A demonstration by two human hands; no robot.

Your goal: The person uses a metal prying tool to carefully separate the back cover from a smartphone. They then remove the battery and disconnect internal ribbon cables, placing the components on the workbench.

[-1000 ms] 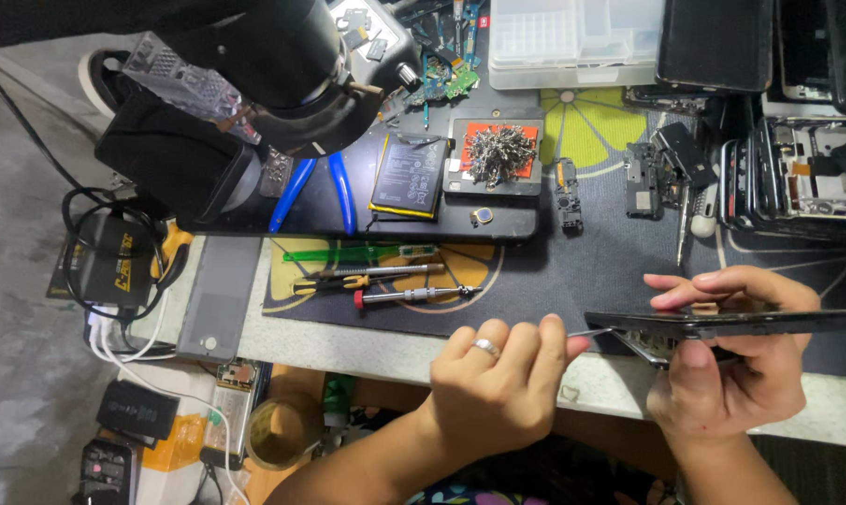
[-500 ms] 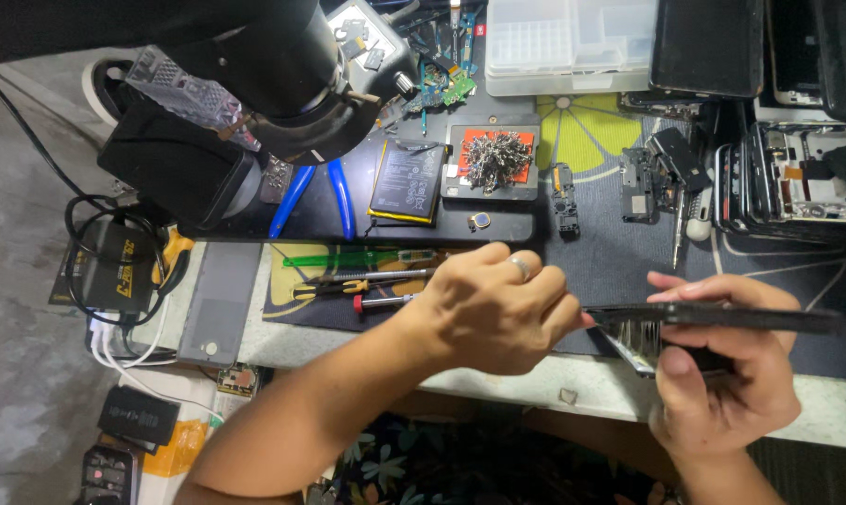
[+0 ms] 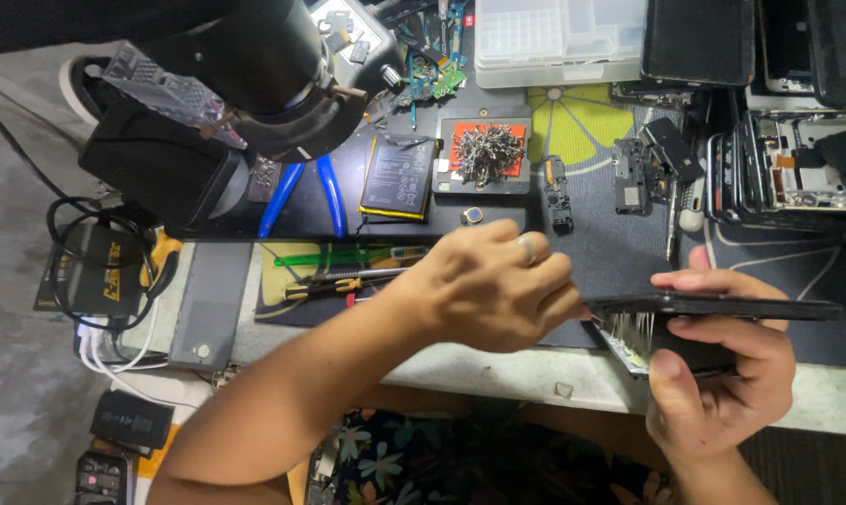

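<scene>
— What have you got in your right hand (image 3: pixel 722 383)?

— In the head view, your right hand is wrapped around a dark phone (image 3: pixel 713 307), held edge-on above the near edge of the bench (image 3: pixel 498 369); fingers lie over the top, thumb below. The back looks lifted open at the left end, with pale parts showing in the gap.

— And your left hand (image 3: pixel 493 285)?

— It is curled into a loose fist, ring on one finger, knuckles up. The fingertips meet the phone's left end — whether they pinch a tool I cannot tell, since the hand hides that spot.

— What lies around you?

— Behind the left hand, screwdrivers (image 3: pixel 343 281) and green tweezers (image 3: pixel 348 256) lie on the mat. Farther back sit blue-handled pliers (image 3: pixel 301 192), a flat battery (image 3: pixel 397 178) and a tray of small metal parts (image 3: pixel 486 154). A black microscope (image 3: pixel 245 75) stands at the far left.
</scene>
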